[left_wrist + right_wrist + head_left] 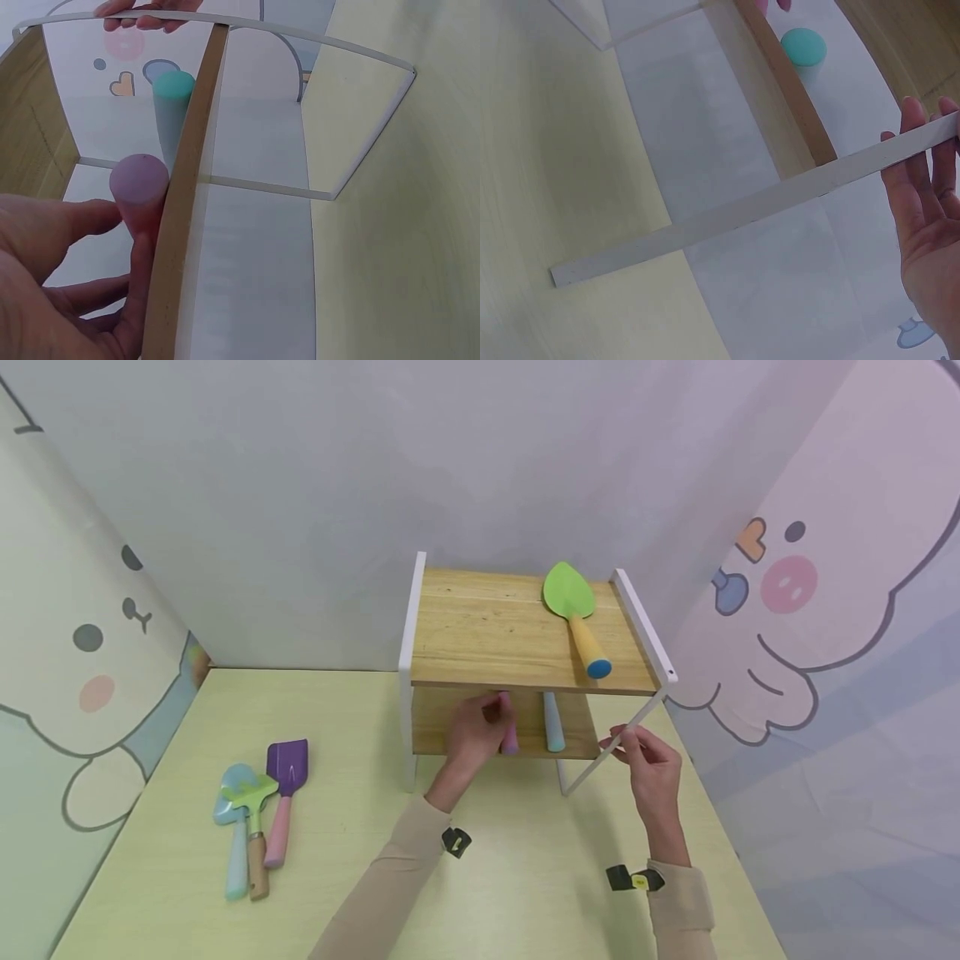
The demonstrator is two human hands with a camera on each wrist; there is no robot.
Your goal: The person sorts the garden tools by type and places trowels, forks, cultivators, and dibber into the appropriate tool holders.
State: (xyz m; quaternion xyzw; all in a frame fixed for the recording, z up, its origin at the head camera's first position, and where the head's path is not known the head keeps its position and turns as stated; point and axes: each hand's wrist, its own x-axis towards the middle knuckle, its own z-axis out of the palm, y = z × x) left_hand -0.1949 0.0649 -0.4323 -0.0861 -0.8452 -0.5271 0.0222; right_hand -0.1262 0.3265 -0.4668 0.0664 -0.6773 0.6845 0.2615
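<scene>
My left hand [474, 732] reaches onto the lower shelf [431, 727] of a small wooden rack and holds a pink handle [510, 741] between thumb and fingers. In the left wrist view the round end of this pink handle [140, 184] faces the camera; the tool's head is hidden. Beside it lies a light blue handle [554, 725], its far part under the top board. On the right, my right hand [655, 772] grips the rack's slanted white leg [780, 196], with fingertips behind the bar.
A trowel with a green blade [567, 589] and yellow handle lies on the top board [480, 627]. At the table's left are a purple spatula-shaped tool [288, 766], a small green rake [253, 792] and a blue shovel [237, 852]. Patterned curtains [300, 510] surround the table.
</scene>
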